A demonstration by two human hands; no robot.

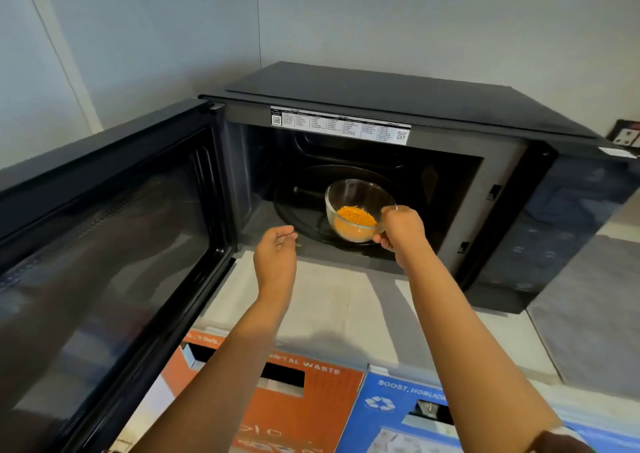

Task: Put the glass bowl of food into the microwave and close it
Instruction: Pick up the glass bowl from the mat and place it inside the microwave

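Fingers of the right hand [401,232] pinch the glass bowl [358,210] at its right rim, mid-frame — left hand [277,255] loosely spread, empty, nearer the door [104,244].

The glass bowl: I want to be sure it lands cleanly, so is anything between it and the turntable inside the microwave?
Nothing visible. The right hand holds the glass bowl at its rim inside the open microwave, just above the bare turntable. The door is swung wide left; the left hand is empty.

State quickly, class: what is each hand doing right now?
Left hand: open, holding nothing, at the microwave opening.
Right hand: closed on the rim of the glass bowl inside.
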